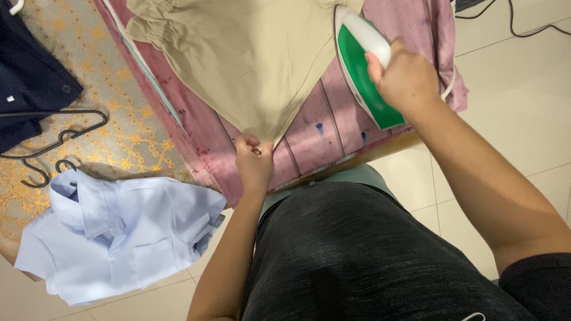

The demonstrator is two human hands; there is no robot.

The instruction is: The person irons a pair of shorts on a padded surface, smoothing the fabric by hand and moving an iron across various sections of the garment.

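Nearest: dark grey shirt front (347, 257), 2 bare forearms reaching up-frame from it. Left hand (254, 161) at about 11 o'clock from the torso, fingertips pinched tight on the pointed near corner of the beige garment (249, 48). Garment spread flat on the pink ironing cloth (337, 126), long axis running from that pinched corner toward 12 o'clock, widening to a gathered waistband at the far edge. Right hand (405, 80) at about 1 o'clock, fist clenched round the handle of the green-and-white iron (363, 66), resting on the pink cloth just beside the garment's right edge, nose pointing to 12. Garment at 9 o'clock from the iron. At 9 o'clock from the left hand, crumpled pale blue shirt (114, 232); beyond, black hangers (60, 141) and navy clothing (0, 74) on the gold-patterned cloth (120, 126).
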